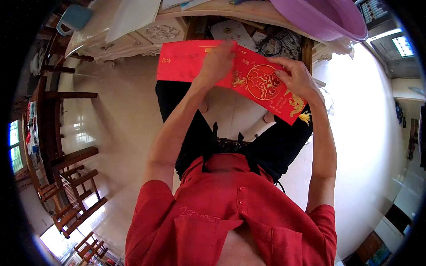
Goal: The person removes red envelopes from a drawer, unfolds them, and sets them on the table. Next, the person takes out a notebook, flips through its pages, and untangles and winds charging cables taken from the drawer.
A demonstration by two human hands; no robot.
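An unfolded red card (191,66) with gold print is spread above my knees. Handwriting-like lines cover its left panel. On the right panel are a round gold emblem, gold figures and a yellow tassel (305,117) at the lower corner. My left hand (217,63) lies over the card near the fold, its fingertips smeared by motion, so their grip is unclear. At the upper right edge, my right hand (297,79) grips the card with the thumb on its face.
Beyond the card is a cream carved desk (162,32) with an open drawer holding papers and cables (284,43). A purple basin (326,20) stands on the desk at right, papers (132,17) at left. Wooden chairs (80,190) are on the left.
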